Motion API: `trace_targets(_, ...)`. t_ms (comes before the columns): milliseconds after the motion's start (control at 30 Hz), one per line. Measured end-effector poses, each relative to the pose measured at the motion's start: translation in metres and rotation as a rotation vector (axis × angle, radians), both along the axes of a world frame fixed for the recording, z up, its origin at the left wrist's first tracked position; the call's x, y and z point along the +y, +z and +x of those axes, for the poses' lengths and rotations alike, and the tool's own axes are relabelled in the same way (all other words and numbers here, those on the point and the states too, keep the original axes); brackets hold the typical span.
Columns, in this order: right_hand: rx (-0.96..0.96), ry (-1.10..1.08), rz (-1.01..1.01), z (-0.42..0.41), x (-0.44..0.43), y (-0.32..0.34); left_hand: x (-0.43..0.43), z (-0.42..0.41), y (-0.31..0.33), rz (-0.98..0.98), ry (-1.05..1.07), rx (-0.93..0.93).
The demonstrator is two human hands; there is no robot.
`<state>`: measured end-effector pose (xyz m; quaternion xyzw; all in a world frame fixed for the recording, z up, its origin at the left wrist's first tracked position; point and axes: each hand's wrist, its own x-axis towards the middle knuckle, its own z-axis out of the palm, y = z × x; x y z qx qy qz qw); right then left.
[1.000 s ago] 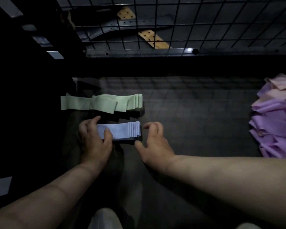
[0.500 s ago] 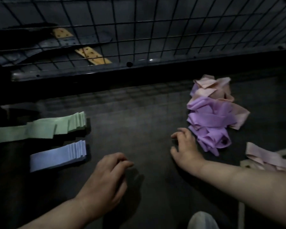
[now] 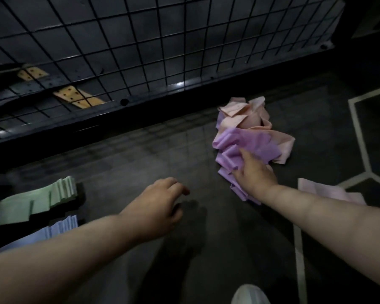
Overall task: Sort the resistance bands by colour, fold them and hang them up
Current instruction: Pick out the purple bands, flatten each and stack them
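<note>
Two hands over a half-sorted floor

Several loose resistance bands lie in a crumpled heap at the far right of the dark floor (image 3: 140, 154). The purple bands (image 3: 239, 145) form its near part: flat, matte ribbons of thin, stretchy-looking material, creased and twisted over one another. The peach bands (image 3: 244, 119) bunch up on its far side, touching the purple ones. The right hand (image 3: 253, 172) is on the heap, its fingers curled into the purple folds and gripping them. A pale pink band (image 3: 329, 191) lies flat just right of that forearm.

The left hand (image 3: 160, 207) hangs above the floor in the middle, fingers loosely bent and holding nothing. At the near left sit two tidy stacks: the green stack (image 3: 42, 198), with layered edges like stepped pages, and nearer, the blue stack (image 3: 55, 229), partly hidden by the left forearm.

A black wire grid panel (image 3: 140, 51) of square cells runs along the far side. Pale lines (image 3: 358, 128) mark the floor at right.
</note>
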<state>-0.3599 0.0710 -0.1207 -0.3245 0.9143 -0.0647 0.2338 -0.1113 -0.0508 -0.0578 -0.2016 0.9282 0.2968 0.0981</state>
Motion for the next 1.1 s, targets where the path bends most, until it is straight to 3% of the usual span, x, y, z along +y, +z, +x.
trace_targets(100, 0.128, 0.127, 0.057, -0.007, 0.003, 0.004, -0.001, -0.04, 0.002, 0.12, 0.097, -0.135)
trace_targets(167, 0.147, 0.168, -0.047, -0.007, 0.003, 0.004, 0.004, -0.06, 0.0, 0.249, 0.199, -0.16)
trace_targets(367, -0.145, 0.202, -0.497, 0.019, 0.017, 0.032, 0.032, -0.081, -0.01, 0.764, 0.675, 0.067)
trace_targets(467, -0.38, 0.085, -0.562, 0.037, 0.022, 0.045, 0.035, -0.077, -0.017, 0.85, 0.728, 0.199)
trace_targets(533, -0.56, -0.049, -0.566, 0.043, 0.019, 0.053, 0.031, -0.072, -0.017, 0.712, 0.682, 0.207)
trace_targets(600, -0.623, -0.159, -0.566, 0.043, 0.012, 0.058, 0.024, -0.069, -0.016, 0.643, 0.701, 0.198)
trace_targets(733, -0.666, -0.357, -0.625, 0.042, -0.007, 0.06, 0.013, -0.06, -0.009, 0.852, 0.837, 0.178)
trace_targets(833, -0.844, -0.495, -0.51, 0.043, -0.018, 0.066, 0.007, -0.054, -0.004, 0.96, 0.919, 0.191)
trace_targets(900, -0.936, -0.388, -0.448, 0.044, -0.018, 0.066, 0.003, -0.052, -0.003, 1.031, 0.873, 0.148)
trace_targets(967, -0.933, -0.148, -0.381, 0.047, -0.014, 0.062, 0.002, -0.047, -0.002, 1.082, 0.85, 0.14)
trace_targets(1100, -0.64, 0.231, -0.147, 0.047, -0.005, 0.048, -0.001, -0.032, -0.001, 1.229, 0.952, 0.242)
